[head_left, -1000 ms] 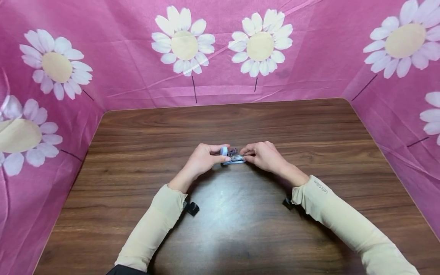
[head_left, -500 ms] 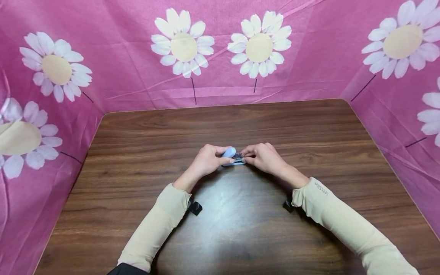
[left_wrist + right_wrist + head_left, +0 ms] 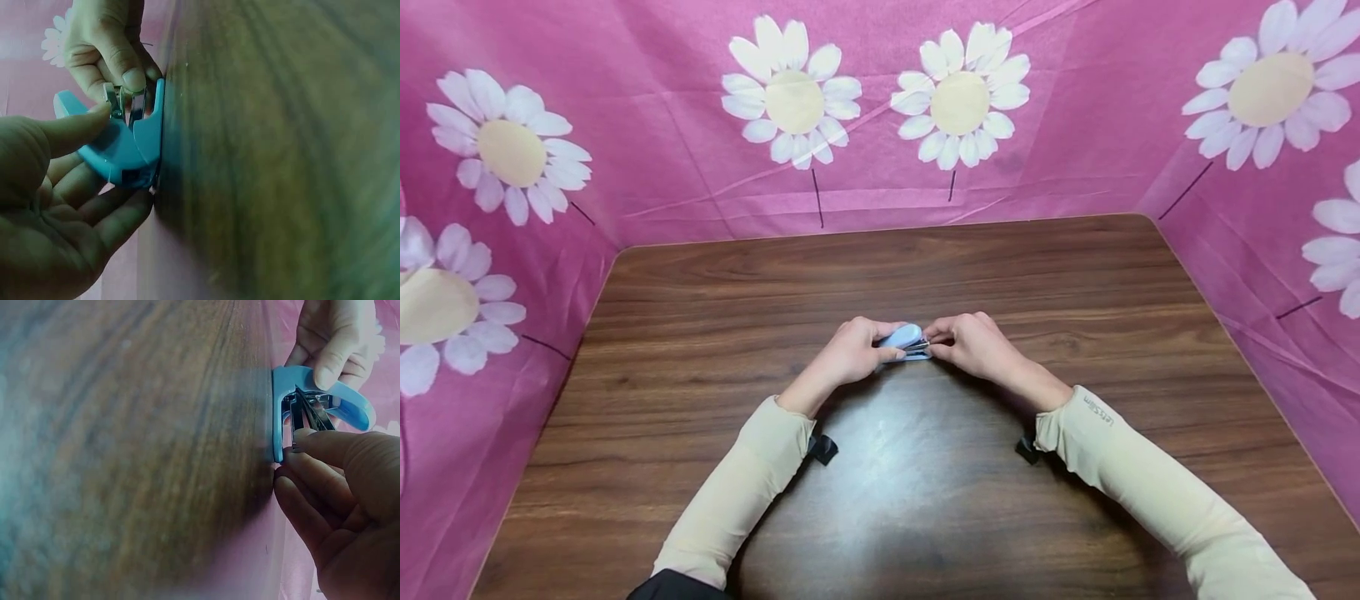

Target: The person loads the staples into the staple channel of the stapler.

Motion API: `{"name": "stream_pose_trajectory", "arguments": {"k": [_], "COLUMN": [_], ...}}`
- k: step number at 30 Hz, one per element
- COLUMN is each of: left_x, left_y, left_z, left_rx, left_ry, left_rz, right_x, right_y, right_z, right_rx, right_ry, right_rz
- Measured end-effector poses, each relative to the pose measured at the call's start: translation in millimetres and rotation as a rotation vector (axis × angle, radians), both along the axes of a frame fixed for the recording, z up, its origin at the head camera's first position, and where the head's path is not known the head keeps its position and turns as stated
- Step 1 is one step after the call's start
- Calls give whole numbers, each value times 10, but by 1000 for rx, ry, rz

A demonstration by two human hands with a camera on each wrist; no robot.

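Note:
A light blue stapler (image 3: 904, 335) rests on the wooden table between both hands, its top cover raised at a slant above the base. My left hand (image 3: 852, 350) grips it at the hinge end, thumb on the near side and fingers on the far side. At the front end, my right hand (image 3: 976, 342) pinches the metal staple channel, its thumb (image 3: 322, 445) lying on the metal tip. In the right wrist view the metal parts (image 3: 306, 412) stand spread between the cover and the base. The inside of the channel is partly hidden by the right fingers.
The brown wood-grain table (image 3: 880, 500) spreads out on all sides of the stapler. A pink cloth (image 3: 880, 192) printed with white daisies stands along its back and sides. A black strap piece (image 3: 824, 450) juts from the left wrist, and another (image 3: 1027, 450) from the right.
The stapler's blue cover has tipped from nearly upright down toward the right, over the metal channel. My left hand shifted slightly right with it; my right hand stayed at the front end.

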State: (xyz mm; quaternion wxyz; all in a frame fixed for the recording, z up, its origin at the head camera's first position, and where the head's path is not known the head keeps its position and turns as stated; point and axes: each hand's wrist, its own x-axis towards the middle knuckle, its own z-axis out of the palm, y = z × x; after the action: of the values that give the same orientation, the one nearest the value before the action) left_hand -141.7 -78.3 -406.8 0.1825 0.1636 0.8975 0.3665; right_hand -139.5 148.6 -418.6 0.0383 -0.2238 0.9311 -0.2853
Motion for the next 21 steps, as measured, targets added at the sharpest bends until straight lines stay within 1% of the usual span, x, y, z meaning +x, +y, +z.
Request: {"name": "stream_pose_trajectory", "arguments": {"k": [6,10,16,21], "left_x": [23,19,15,14], "left_y": [-4,32,97,129], "left_z": [0,21,23,10], "left_rx": [-27,-51,-108,-145], "left_ry": [27,60,106,120], "left_rz": [3,-21,-47,-54], "right_x": [-19,-30,-51,-56], "right_y": [16,51,82,96], "right_z": [-23,-41,-58,-50], "right_rx": [-46,-73,-86,-105], "right_ry": [-25,-53,-60,-96], "right_rz": [12,18,30,31]}}
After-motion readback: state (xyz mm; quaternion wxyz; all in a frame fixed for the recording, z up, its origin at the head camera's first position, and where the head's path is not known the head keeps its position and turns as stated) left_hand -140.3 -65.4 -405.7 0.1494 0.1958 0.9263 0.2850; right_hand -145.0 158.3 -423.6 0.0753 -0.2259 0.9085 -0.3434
